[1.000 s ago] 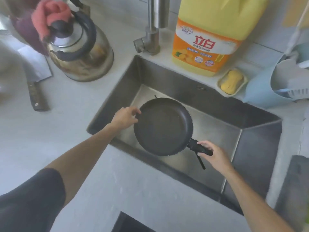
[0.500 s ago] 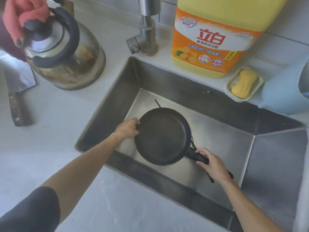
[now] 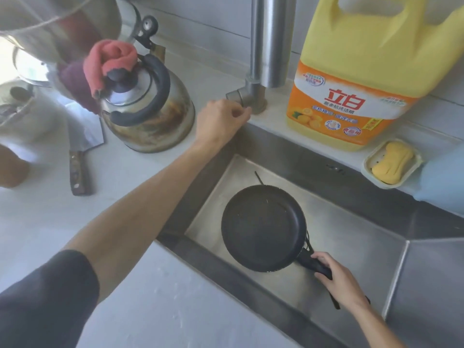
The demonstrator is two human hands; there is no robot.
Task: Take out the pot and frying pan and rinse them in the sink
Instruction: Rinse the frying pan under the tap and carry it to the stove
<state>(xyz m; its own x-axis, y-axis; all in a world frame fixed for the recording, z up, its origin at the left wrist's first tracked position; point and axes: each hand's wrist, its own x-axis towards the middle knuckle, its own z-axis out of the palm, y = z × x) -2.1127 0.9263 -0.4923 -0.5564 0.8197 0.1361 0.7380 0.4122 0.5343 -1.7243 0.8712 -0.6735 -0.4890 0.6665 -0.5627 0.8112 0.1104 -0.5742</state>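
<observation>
Frying pan sits in sink, near its front edge; my right hand grips the handle. Left hand, fingers curled at tap lever. I judge: open gently, pan level under spout

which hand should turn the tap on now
Left. The left hand is already at the steel tap's side knob, while the right hand grips the black frying pan by its handle.

The frying pan is lying in the sink; the kettle is standing on the desk left of the faucet.
</observation>
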